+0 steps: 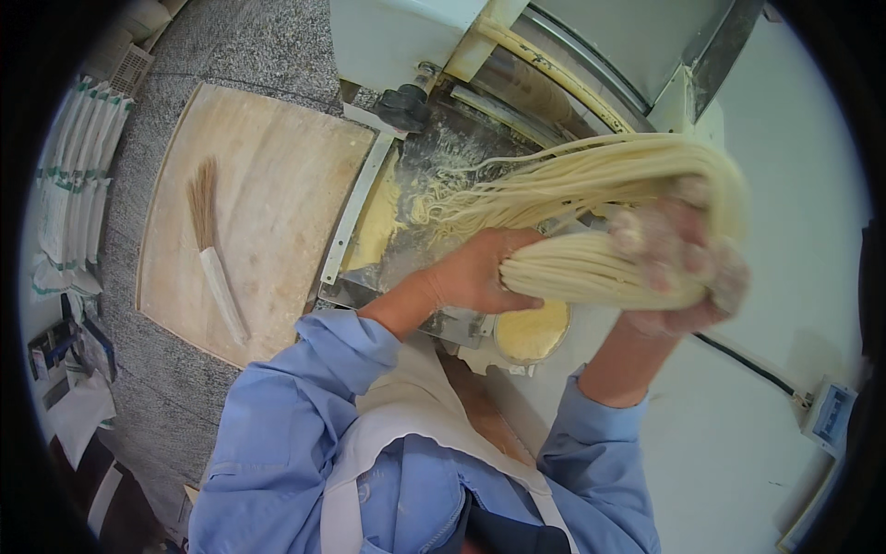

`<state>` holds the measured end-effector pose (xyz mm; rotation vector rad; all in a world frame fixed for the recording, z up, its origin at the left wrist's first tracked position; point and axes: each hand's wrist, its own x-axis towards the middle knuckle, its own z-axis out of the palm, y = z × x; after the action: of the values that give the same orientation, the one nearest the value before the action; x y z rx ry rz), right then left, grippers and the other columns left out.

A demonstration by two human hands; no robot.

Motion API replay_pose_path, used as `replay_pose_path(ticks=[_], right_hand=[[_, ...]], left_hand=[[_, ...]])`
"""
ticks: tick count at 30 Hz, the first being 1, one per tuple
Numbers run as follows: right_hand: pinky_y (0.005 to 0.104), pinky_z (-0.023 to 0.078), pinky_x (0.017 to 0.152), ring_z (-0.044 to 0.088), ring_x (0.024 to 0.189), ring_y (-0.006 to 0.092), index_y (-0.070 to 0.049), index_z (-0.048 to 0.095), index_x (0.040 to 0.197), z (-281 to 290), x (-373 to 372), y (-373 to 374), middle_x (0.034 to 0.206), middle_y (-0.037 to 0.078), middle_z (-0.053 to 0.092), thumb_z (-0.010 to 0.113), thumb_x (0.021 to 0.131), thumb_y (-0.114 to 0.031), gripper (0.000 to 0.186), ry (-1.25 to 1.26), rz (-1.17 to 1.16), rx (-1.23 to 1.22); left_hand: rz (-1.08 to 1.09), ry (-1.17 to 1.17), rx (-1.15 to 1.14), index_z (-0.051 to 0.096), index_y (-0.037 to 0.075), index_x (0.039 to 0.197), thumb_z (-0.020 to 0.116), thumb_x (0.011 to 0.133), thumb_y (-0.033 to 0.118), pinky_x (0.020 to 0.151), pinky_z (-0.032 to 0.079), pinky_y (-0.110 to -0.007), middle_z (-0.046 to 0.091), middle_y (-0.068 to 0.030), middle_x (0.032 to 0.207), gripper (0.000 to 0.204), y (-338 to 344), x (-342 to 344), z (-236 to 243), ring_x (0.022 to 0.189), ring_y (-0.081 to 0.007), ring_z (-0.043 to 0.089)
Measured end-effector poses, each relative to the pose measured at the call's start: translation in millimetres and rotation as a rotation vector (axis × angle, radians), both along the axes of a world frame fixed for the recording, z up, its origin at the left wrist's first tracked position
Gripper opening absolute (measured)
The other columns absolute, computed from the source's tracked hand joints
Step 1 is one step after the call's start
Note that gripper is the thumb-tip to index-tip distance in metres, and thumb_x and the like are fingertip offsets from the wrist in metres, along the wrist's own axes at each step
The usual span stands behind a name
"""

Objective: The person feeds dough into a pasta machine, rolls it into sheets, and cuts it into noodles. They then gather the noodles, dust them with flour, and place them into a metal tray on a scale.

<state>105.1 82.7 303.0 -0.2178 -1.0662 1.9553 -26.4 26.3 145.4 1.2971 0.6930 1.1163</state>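
A thick bundle of long pale noodles (591,268) stretches between my two hands. My left hand (484,270) is closed round the bundle's near left end, thumb below. My right hand (683,245), floury and smeared by motion, curls about the bundle's folded right end. From there, the upper strands loop back leftward over the metal tray of a noodle machine (443,152), where their loose ends trail in flour. Yellowish dough crumbs (377,217) lie along the tray's left side. Below the bundle stands a round container of yellow flour-like powder (532,331).
A floured wooden board (268,175) lies at left, with a straw brush (214,249) on it. The machine has a black knob (403,108) and a metal edge strip (355,208). Stacked white-and-green packages (78,175) stand far left. A cable (748,367) reaches a wall socket (831,413) at right.
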Motion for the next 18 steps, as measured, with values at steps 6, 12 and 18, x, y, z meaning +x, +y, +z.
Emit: replay_pose_path(ticks=[6,12,18], right_hand=[[0.0319,0.043,0.077,0.064,0.064,0.0088,0.005,0.045,0.114,36,14,1,0.081,0.001,0.064,0.058,0.078,-0.011,0.042,-0.014,0.045,0.212],[0.0416,0.053,0.074,0.066,0.08,0.0287,0.004,0.046,0.124,-95,37,-39,0.097,0.019,0.064,0.054,0.084,-0.01,0.043,-0.096,-0.081,-0.399],[0.0327,0.057,0.063,0.065,0.079,0.0206,0.0,0.051,0.12,-202,24,-75,0.093,0.013,0.065,0.064,0.079,0.0,0.043,-0.439,-0.129,-0.794]], left_hand=[[-0.178,-0.041,-0.013,0.058,0.003,0.114,0.081,0.065,0.015,0.083,0.049,-0.031,0.066,-0.0113,0.1,0.056,-12,16,2,0.093,-0.021,0.063],[-0.235,0.215,-0.142,0.043,-0.003,0.131,0.081,0.067,0.033,0.096,0.042,-0.036,0.051,-0.0216,0.127,0.082,-46,-25,-78,0.118,-0.0319,0.05],[0.064,0.048,-0.626,0.041,-0.006,0.131,0.066,0.083,0.047,0.099,0.042,-0.036,0.049,-0.0202,0.129,0.076,-74,-54,-127,0.121,-0.0277,0.049]])
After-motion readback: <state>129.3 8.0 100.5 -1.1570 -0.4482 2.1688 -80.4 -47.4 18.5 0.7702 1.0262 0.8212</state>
